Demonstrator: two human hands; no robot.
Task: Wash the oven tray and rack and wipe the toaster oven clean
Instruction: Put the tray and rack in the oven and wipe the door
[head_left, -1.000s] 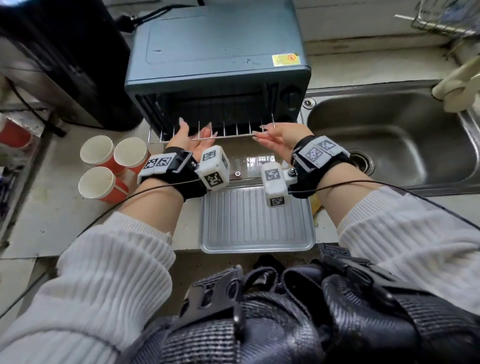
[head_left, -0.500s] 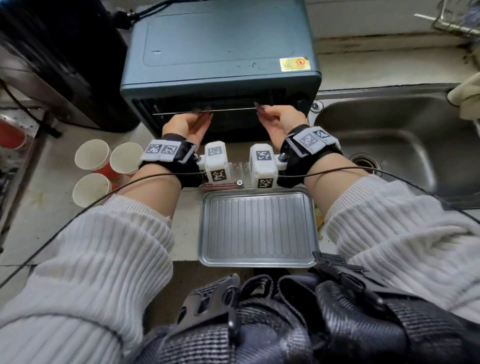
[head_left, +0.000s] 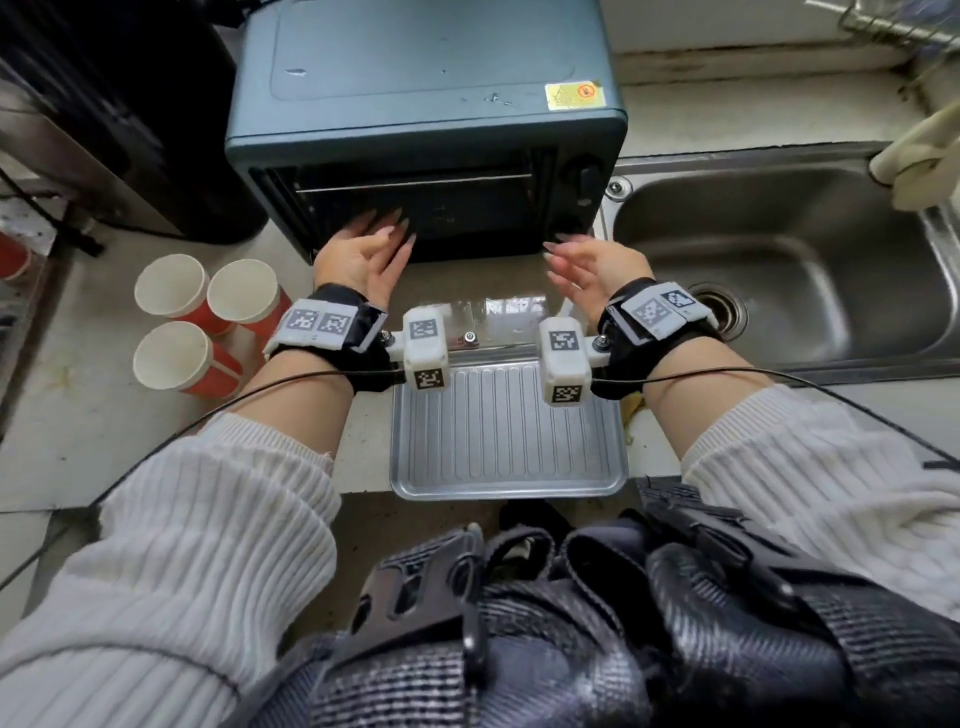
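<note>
The rack (head_left: 413, 183) sits inside the oven (head_left: 423, 130). The tray (head_left: 506, 431) lies before the oven. Left hand (head_left: 361, 254) and right hand (head_left: 592, 265) are open, holding nothing. Rack likely light, stiff; grip its 2 front corners.

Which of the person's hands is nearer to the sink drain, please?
The right. The right hand hovers in front of the toaster oven's right side, just left of the sink drain. The left hand is farther off, at the oven's left side.

three paper cups (head_left: 208, 317) on counter (head_left: 67, 415), steel sink (head_left: 789, 270), black appliance (head_left: 104, 114)
</note>
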